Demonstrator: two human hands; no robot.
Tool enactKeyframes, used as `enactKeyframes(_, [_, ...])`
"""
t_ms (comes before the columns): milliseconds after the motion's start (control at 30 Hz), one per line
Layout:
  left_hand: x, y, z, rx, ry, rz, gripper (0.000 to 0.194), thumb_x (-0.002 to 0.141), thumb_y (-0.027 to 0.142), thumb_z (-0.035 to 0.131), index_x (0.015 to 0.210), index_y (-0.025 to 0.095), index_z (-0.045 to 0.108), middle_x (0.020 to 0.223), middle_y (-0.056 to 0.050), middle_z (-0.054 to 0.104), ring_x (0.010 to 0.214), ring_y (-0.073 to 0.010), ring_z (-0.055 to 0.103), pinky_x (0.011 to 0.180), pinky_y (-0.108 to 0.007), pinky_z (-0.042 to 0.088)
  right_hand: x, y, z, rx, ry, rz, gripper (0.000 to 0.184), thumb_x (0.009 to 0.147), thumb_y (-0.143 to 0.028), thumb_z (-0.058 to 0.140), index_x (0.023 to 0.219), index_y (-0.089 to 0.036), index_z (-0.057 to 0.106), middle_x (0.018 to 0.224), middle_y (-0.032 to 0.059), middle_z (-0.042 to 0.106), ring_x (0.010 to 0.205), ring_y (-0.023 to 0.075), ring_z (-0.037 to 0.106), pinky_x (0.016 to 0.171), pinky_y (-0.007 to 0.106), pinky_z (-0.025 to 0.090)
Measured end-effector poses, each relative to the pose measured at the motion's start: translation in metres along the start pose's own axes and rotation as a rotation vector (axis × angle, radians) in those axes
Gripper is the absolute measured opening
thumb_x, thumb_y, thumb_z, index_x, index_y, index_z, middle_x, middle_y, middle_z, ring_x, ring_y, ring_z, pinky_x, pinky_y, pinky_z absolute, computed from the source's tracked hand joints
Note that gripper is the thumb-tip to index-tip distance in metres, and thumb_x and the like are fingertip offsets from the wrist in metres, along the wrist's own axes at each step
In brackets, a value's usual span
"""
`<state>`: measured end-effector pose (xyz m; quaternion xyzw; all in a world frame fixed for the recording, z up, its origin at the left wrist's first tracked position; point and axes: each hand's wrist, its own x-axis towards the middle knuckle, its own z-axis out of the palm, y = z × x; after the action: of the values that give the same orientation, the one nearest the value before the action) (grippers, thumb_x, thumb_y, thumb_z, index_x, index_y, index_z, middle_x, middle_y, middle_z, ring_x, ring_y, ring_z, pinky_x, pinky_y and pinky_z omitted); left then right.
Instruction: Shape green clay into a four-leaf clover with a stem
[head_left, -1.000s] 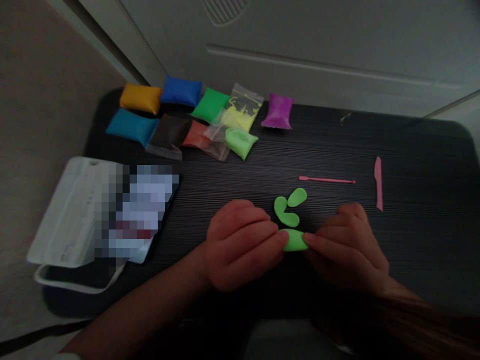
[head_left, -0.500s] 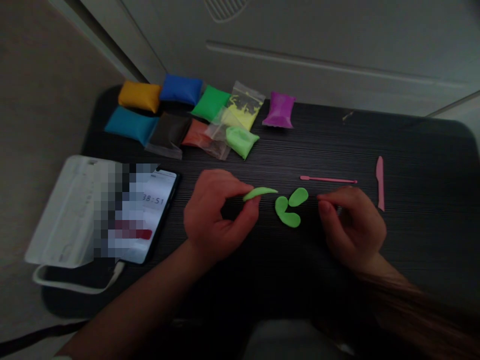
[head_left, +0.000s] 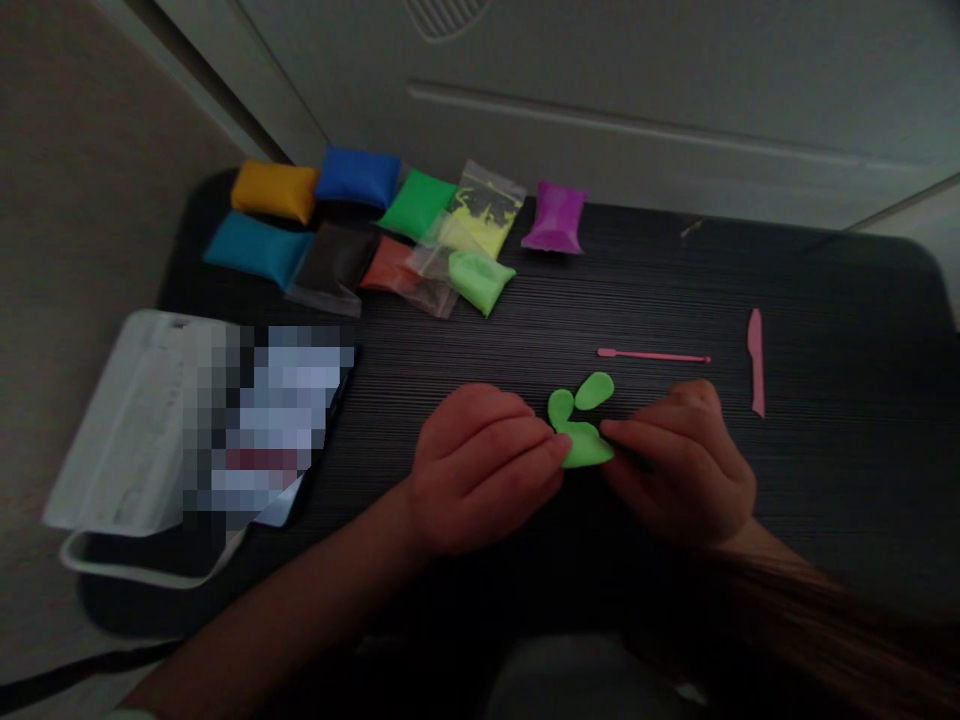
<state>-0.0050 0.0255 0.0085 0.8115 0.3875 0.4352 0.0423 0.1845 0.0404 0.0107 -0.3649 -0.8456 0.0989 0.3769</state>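
**Above a dark tabletop, two bare hands close in on a light green piece**

Reaching up from the lower left, the left forearm (head_left: 322, 590) slants to the right and ends in the left hand (head_left: 487, 470), back upward, fingers curled together and bent toward the middle. Its fingertips pinch the left end of a soft, clay-like light green piece (head_left: 588, 452), which tapers to a point on the right.

From the lower right comes the right hand (head_left: 679, 470), mirrored: knuckles raised, fingers folded inward, the index finger stretched toward the piece's pointed end. Its thumb is hidden, so whether it grips the piece or only hovers beside it cannot be told.

The held piece is at the centre right of the view, partly overlapping, as seen from above, some flat green shapes on the table (head_left: 847, 330). One rounded lobe (head_left: 560, 408) shows just behind it, and a separate oval (head_left: 595, 391) lies farther back.

Beyond the right hand rest a thin pink stick (head_left: 652, 356) and a pink knife (head_left: 756, 360). Colourful packets (head_left: 358, 178) cluster at the back left; nearer, a partly pixelated phone (head_left: 289, 410) lies left of the left hand.
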Motion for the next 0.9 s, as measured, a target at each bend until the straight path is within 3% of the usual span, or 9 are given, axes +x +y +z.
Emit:
enactKeyframes(500, [-0.0039,-0.0034,0.0053,-0.040,-0.003,-0.012,0.018,0.066,0.018,0.062,0.083,0.020,0.056,0.074,0.001,0.062,0.074,-0.0123,0.056,0.066,-0.028,0.048,0.0047,-0.0070,0.0018,0.076,-0.001,0.034,0.019,0.065,-0.012,0.064,0.080,-0.020,0.057,0.065,-0.0024,0.058,0.054,0.0088,0.050,0.058,0.030,0.038])
enactKeyframes(900, [-0.0034,-0.0023,0.0048,-0.046,-0.014,-0.019,0.015,0.067,0.018,0.060,0.081,0.020,0.056,0.074,0.001,0.062,0.073,-0.0123,0.056,0.065,-0.029,0.048,0.0036,-0.0047,0.0015,0.055,-0.011,0.056,0.019,0.067,-0.016,0.063,0.084,-0.023,0.060,0.065,-0.0019,0.057,0.056,0.0095,0.050,0.056,0.028,0.038])
